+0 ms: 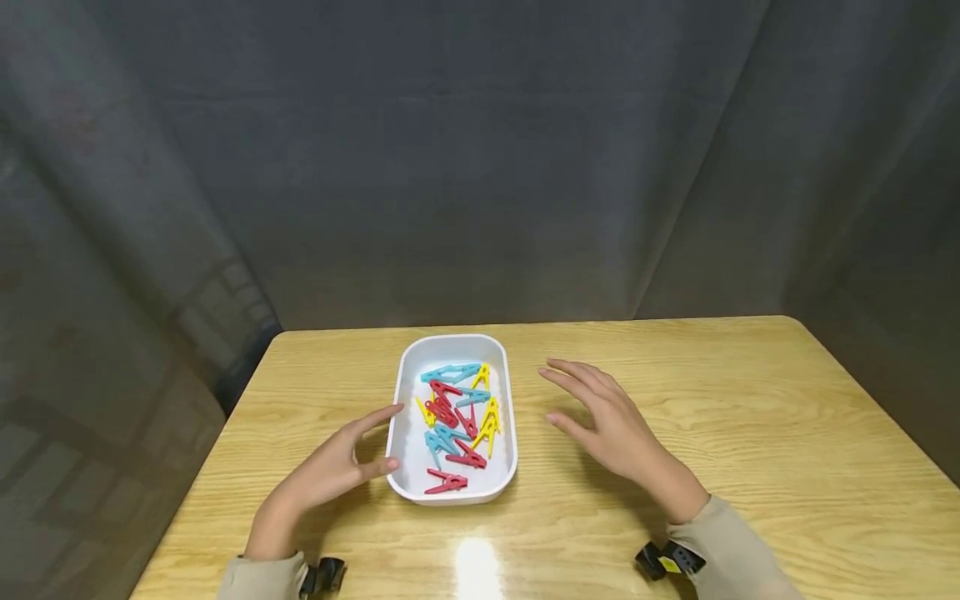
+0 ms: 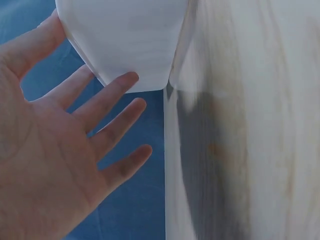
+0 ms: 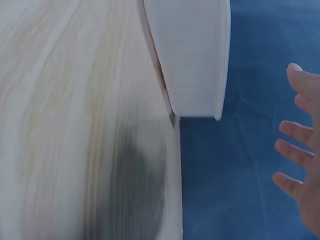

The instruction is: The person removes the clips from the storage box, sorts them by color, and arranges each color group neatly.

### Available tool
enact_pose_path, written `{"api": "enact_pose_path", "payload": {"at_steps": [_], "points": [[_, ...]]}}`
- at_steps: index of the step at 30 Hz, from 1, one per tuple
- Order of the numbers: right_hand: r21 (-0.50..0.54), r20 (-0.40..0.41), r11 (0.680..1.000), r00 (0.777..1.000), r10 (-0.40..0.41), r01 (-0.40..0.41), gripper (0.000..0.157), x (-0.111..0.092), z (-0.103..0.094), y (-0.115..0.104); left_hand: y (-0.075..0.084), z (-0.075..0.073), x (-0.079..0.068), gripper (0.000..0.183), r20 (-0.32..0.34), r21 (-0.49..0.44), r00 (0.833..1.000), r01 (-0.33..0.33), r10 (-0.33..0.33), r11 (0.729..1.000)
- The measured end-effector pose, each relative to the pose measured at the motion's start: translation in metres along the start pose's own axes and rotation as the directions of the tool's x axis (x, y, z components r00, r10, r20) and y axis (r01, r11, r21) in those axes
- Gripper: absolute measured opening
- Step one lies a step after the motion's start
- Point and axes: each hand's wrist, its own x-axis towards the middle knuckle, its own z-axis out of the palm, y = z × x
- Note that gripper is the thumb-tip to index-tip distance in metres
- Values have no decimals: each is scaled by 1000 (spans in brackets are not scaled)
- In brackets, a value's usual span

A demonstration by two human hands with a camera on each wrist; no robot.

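Note:
A white tray [image 1: 513, 454] stands on the table and holds several plastic clothespins in red [image 1: 447, 482], light blue [image 1: 473, 397] and yellow [image 1: 482, 377]. At its left side is my left hand [image 1: 330, 467], thumb and fingers spread, with the tips at the rim. In the left wrist view that hand's fingers [image 2: 107, 100] are extended beside the tray wall [image 2: 120, 45]; whether they press it I cannot tell. My right hand [image 1: 618, 425] hovers to the right of the tray, apart from it, its fingers loosely spread and holding nothing.
The wooden table [image 1: 750, 433] reaches well out to the right of the tray. Behind it hangs a dark curtain [image 1: 465, 208], and more dark cloth covers the left and right sides. Each wrist wears a black strap [image 1: 322, 575].

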Motion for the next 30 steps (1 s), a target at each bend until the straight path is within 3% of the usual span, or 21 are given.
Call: {"api": "enact_pose_path", "payload": {"at_steps": [7,16,22,30], "points": [[26,31,997,997,-68,67,54,19,16,-13,3,-2,1,71,17,-59,1000,13,-12,998],[98,166,990,980,-114,99,47,42,39,-39,3,-1,1,71,19,-59,999,28,-27,998],[164,270,977,946,-180,139,46,57,60,-52,3,-2,-1,70,26,-58,999,27,-25,998],[130,393,967,884,-251,217,39,76,80,-62,1,-4,-1,70,33,-63,999,16,-14,998]]}}
